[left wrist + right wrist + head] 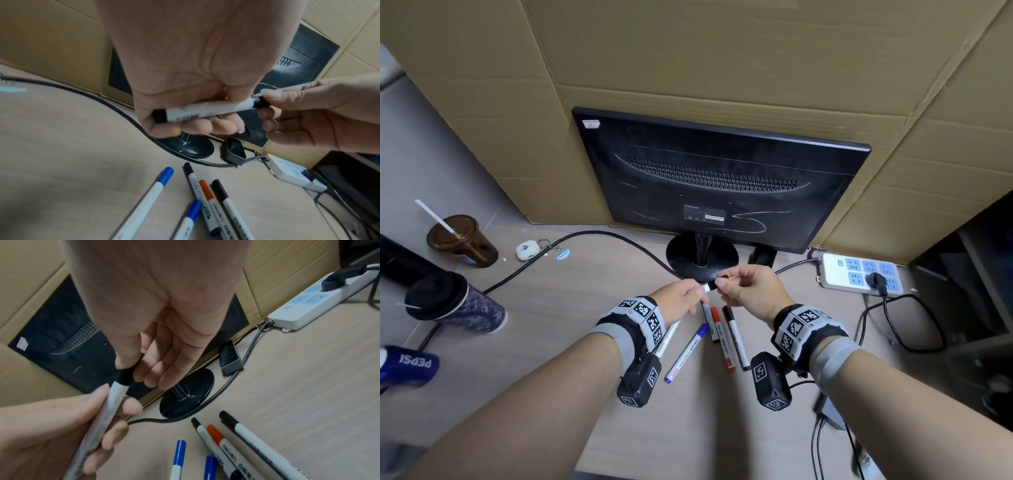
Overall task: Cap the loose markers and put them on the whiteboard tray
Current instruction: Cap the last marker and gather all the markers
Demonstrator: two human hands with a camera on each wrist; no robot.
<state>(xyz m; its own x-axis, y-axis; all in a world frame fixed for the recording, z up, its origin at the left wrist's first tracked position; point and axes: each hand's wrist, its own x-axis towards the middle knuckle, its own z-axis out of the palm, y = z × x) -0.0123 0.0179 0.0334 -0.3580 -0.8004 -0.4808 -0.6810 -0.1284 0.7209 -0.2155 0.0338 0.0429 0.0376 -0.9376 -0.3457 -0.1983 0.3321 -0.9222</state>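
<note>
My left hand (690, 296) grips a white marker barrel (205, 110) in front of the monitor stand. My right hand (726, 284) pinches the black cap (259, 102) on the barrel's end between thumb and forefinger; the right wrist view shows the cap (125, 378) meeting the barrel (115, 399). On the desk below the hands lie capped markers: a blue one (688, 353), a short black one (709, 318), a red one (722, 339) and a black one (738, 339). Another blue marker (148, 199) lies partly under my left wrist.
A black monitor (715, 178) on a round base (700, 255) stands against cardboard sheets. A black eraser (763, 257), a white power strip (859, 274) and cables lie to the right. Two cups (462, 240) (455, 305) and a Pepsi can (407, 366) stand at the left.
</note>
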